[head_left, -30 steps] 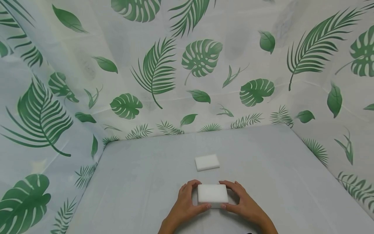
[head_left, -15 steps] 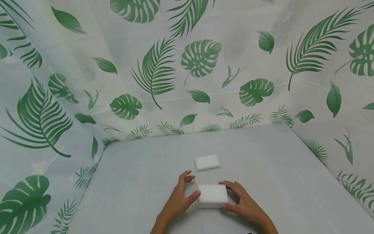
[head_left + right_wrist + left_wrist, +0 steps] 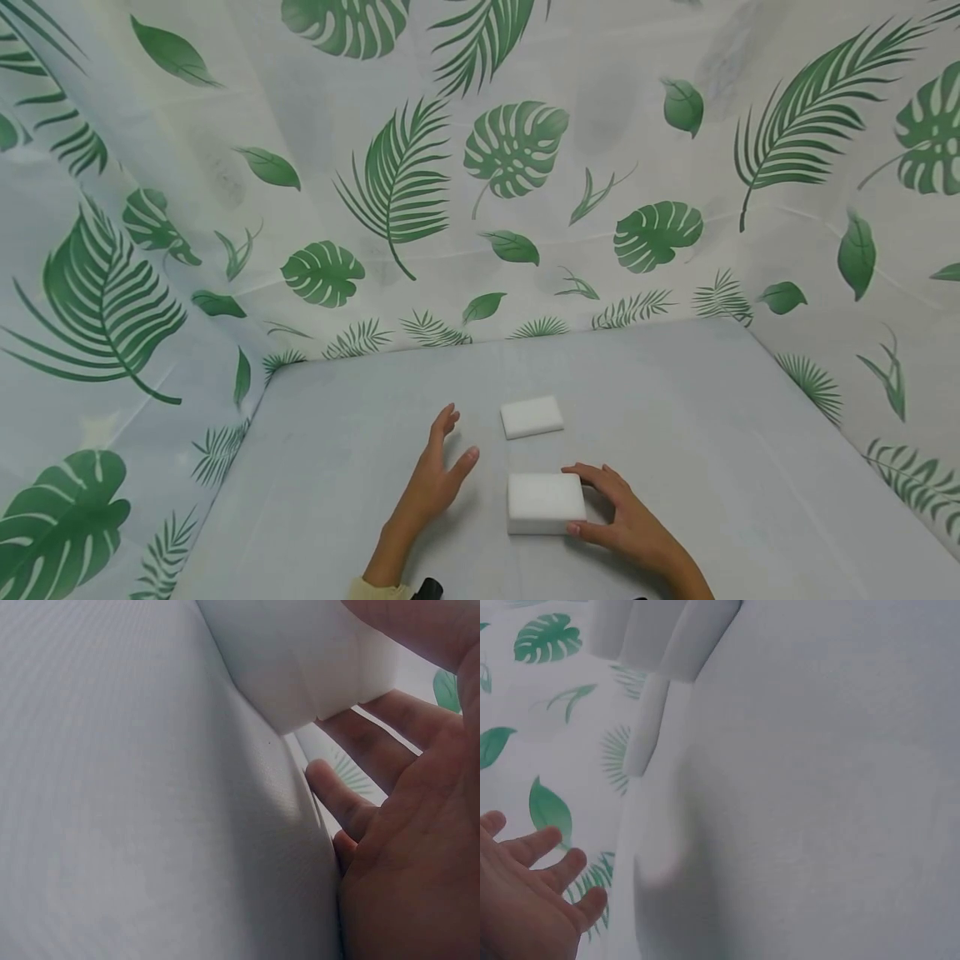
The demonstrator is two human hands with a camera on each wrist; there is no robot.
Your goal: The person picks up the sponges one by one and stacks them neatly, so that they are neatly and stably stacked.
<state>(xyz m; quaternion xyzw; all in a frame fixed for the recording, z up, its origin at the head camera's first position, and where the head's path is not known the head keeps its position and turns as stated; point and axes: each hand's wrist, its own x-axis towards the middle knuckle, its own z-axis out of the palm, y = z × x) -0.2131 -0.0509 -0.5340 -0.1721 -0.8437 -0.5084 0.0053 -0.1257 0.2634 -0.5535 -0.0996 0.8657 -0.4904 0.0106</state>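
Note:
Several white rectangular blocks, which look like sponges, lie flat on one another in a small stack (image 3: 546,500). My right hand (image 3: 626,521) holds the right end of this stack, thumb at the front face and fingers behind. In the right wrist view, seams between the layers show on the stack (image 3: 307,667) beside the fingers. My left hand (image 3: 438,475) is apart from the stack, to its left, with fingers extended and nothing in them. Beyond the stack lies a single white block (image 3: 532,417). The left wrist view shows layers in the stack (image 3: 660,637).
A pale grey cloth surface (image 3: 360,442) lies under everything. White sheeting printed with green leaves (image 3: 517,150) rises at the back and on both sides. A black object (image 3: 429,589) shows by the left sleeve (image 3: 375,590).
My left hand has let go of the stack's left end and moved away to the left, its fingers straightening. My right hand and both the stack and single block have stayed in place.

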